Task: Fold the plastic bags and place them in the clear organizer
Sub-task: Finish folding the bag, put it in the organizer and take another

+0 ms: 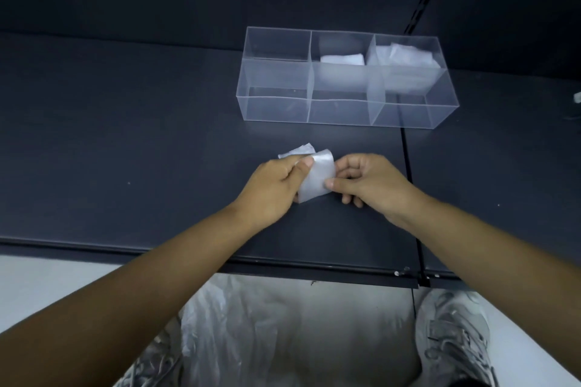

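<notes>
The left grip (pixel 276 185) and right grip (pixel 367 182) are both closed on one translucent plastic bag (pixel 316 177), already reduced to a small flat packet low over the dark shelf (pixel 125 135), near the front edge. The left thumb pins the packet's far-left corner, probably to keep the slippery film from springing open. The right thumb and fingers pinch its near-right edge, likely to make the next crease. A loose tail sticks out on the far left. The clear organizer (pixel 273 110) stands further back and to the right. It holds a folded bag (pixel 342 59) in the far middle compartment and a looser one (pixel 405 56) in the far right. More unfolded bags (pixel 251 324) lie on the floor below.
</notes>
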`<state>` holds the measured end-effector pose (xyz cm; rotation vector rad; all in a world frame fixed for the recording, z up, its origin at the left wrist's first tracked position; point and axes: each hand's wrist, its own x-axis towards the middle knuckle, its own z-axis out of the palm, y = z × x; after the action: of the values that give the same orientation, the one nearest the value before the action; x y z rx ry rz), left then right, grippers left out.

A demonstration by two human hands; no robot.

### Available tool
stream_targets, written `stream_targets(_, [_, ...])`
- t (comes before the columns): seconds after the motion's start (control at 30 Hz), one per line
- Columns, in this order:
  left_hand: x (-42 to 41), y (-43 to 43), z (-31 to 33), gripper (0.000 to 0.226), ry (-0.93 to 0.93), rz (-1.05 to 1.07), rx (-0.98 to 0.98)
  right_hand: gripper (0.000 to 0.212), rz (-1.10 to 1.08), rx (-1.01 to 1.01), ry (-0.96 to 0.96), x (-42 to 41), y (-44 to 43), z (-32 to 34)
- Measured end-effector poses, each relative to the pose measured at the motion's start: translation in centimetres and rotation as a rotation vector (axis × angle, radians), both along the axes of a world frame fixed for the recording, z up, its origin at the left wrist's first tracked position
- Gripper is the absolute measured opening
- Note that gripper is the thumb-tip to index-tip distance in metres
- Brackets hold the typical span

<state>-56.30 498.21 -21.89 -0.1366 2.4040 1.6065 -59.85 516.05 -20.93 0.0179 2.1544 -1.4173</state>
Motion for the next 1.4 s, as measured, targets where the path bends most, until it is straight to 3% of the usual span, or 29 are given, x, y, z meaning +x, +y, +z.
stream_targets(0.17, [-1.4,-0.3,0.1,0.032,-0.261,0.187,0.307,0.010,-0.070,0.109,-0.006,-1.0,-1.5,-0.2])
stream_targets(0.27, [-1.3,-0.4,0.0,0.025,-0.185,0.308,0.287,0.013,-0.094,0.188,-0.008,-1.7,-2.0,-0.3])
stream_targets(0.37, [-0.3,-1.0,-0.9,0.025,0.242,0.293,-0.178,0.013,-0.081,0.251,-0.008,-2.1,-2.4,-0.4])
stream_targets(0.47, [0.4,-0.9,-1.6,0.031,0.591,-0.027,-0.558,0.014,-0.063,0.287,0.006,-2.4,-2.7,-0.5])
stream_targets(0.57, [0.5,-0.3,-2.8,0.046,0.477,-0.321,-0.826,0.013,-0.056,0.305,0.013,-2.5,-2.8,-0.6])
stream_targets(0.63, [0.4,-0.7,-3.6,0.053,0.368,-0.335,-0.901,0.015,-0.049,0.323,0.029,-2.5,-2.8,-0.7])
stream_targets(0.87, [0.3,-1.3,-4.0,0.078,0.256,-0.341,-0.951,0.017,0.080,0.467,0.317,0.2,-2.4,-1.0])
stream_targets(1.0, [0.2,-1.3,-3.9,0.085,0.227,-0.358,-0.967,0.016,0.086,0.500,0.386,1.3,-1.8,-1.4])
stream_targets(1.13, [0.5,-1.0,-3.9,0.087,0.190,-0.315,-0.986,0.018,-0.005,0.341,0.398,1.2,-2.6,-1.1])
stream_targets(1.23, [1.3,-0.2,-3.8,0.092,0.189,-0.248,-1.013,0.019,-0.086,0.146,0.271,0.8,-3.4,-0.9])
stream_targets(1.3, [1.7,-0.2,-3.4,0.098,0.173,-0.239,-0.915,0.022,-0.110,0.089,0.218,0.6,-3.4,-0.9])
stream_targets(1.4, [1.4,-1.4,-1.6,0.111,0.057,-0.205,-0.521,0.025,-0.030,0.055,0.252,0.4,-2.4,0.0])
